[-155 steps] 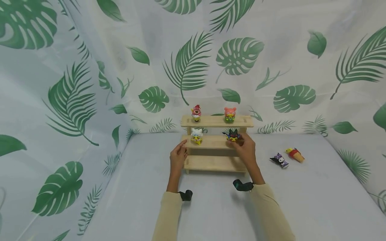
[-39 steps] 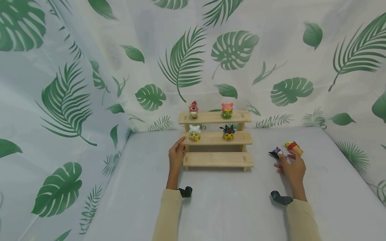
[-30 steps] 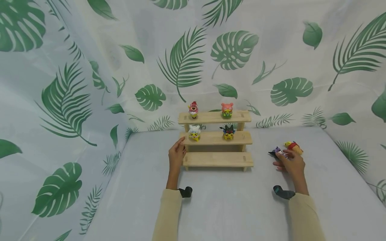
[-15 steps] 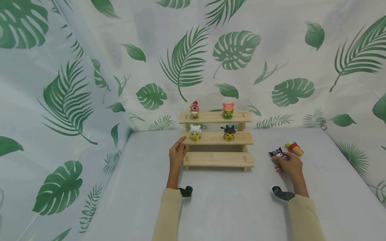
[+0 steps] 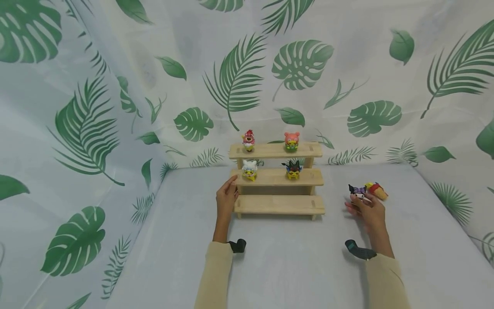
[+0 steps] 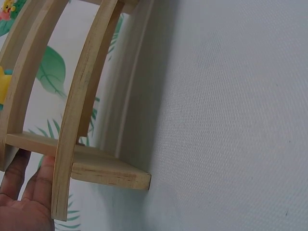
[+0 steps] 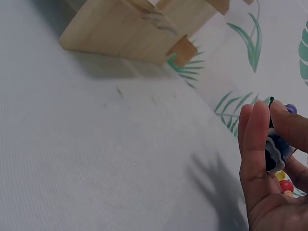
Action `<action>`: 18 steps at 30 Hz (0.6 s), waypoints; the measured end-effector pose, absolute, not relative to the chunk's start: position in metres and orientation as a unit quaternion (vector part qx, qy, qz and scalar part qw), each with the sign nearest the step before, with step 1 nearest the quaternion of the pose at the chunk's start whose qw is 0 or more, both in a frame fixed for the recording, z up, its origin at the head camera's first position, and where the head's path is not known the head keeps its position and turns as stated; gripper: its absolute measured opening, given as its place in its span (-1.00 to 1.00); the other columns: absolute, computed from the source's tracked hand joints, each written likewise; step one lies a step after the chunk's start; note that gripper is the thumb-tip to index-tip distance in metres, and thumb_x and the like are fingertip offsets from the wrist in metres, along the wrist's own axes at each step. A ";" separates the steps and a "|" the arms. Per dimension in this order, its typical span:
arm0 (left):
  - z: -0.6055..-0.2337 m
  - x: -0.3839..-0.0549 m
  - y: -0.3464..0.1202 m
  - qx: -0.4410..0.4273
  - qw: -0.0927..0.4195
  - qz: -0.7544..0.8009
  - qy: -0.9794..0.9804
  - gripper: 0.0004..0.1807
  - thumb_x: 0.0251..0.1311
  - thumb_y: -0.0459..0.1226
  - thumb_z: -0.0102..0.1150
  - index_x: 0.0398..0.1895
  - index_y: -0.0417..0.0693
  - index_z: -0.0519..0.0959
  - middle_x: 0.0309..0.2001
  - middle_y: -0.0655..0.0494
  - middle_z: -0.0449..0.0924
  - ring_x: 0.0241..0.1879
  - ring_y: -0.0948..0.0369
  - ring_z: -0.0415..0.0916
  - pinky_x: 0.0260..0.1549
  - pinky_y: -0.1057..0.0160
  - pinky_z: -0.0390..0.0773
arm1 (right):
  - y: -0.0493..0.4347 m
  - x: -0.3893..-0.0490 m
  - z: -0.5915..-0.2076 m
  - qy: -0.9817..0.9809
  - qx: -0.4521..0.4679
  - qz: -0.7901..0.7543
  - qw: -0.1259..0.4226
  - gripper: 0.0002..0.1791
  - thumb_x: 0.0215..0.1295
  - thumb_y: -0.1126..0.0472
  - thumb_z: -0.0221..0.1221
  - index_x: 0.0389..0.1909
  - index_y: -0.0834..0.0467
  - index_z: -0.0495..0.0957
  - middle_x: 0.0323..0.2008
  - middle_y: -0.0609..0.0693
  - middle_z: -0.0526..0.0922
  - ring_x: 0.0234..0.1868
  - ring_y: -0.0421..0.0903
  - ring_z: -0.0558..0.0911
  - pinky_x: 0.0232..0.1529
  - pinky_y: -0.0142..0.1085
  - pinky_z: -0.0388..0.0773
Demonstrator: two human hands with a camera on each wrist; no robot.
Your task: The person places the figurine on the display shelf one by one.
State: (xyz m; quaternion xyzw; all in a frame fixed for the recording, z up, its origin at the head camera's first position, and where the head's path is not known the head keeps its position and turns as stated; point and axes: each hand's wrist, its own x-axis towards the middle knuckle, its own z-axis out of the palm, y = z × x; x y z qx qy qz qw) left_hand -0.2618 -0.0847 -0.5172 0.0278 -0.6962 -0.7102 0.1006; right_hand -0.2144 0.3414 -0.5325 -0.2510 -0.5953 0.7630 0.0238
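Note:
In the head view my right hand (image 5: pixel 370 212) pinches a small purple, black and white figurine (image 5: pixel 359 193), held upright just over the table. The right wrist view shows this figurine (image 7: pixel 275 154) between thumb and fingers, partly hidden by them. My left hand (image 5: pixel 227 197) grips the left end of a three-tier wooden display shelf (image 5: pixel 279 204) at its middle tier; the left wrist view has its fingers (image 6: pixel 41 183) against the wood. A white-hooded figurine (image 5: pixel 249 170) and a black-eared figurine (image 5: pixel 294 170) stand on the middle tier.
On the top tier stand a red-and-pink figurine (image 5: pixel 248 140) and a pink-hooded figurine (image 5: pixel 292 141). A red, yellow and tan figurine (image 5: pixel 377 191) lies on the white table (image 5: pixel 285 257), just behind my right hand. A leaf-patterned sheet (image 5: pixel 154 98) encloses the back and sides.
My right hand let go of the black-eared figurine on the middle tier, moved right, and took up the purple figurine, which has turned upright. The left hand has stayed at the shelf.

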 end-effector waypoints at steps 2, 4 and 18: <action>-0.517 -0.261 -0.084 0.031 0.100 -0.710 -0.696 -0.65 0.47 -0.12 -0.02 0.21 0.05 0.57 0.24 -0.06 0.52 0.12 0.09 0.54 0.03 0.02 0.61 | 0.339 -0.213 -0.529 -0.574 -0.243 0.781 0.025 0.02 0.19 0.12 0.35 0.54 0.09 -0.07 -0.39 -0.26 0.62 -0.47 -0.24 0.74 -0.38 -0.36 0.68; -0.516 -0.261 -0.084 0.034 0.100 -0.711 -0.696 -0.65 0.48 -0.14 -0.02 0.20 0.04 0.58 0.22 -0.06 0.53 0.09 0.12 0.54 0.01 0.04 0.62 | 0.337 -0.211 -0.525 -0.561 -0.236 0.793 0.022 0.07 0.20 0.15 0.35 0.56 0.07 -0.16 -0.35 -0.25 0.60 -0.45 -0.24 0.74 -0.36 -0.36 0.68; -0.506 -0.257 -0.086 0.028 0.082 -0.711 -0.698 -0.62 0.49 -0.20 -0.05 0.25 -0.10 0.52 0.23 -0.20 0.50 0.11 -0.01 0.53 0.05 -0.10 0.58 | 0.323 -0.204 -0.518 -0.576 -0.112 0.809 0.025 -0.17 0.34 0.22 0.22 0.50 0.07 -0.04 -0.27 -0.19 0.60 -0.33 -0.25 0.74 -0.28 -0.39 0.68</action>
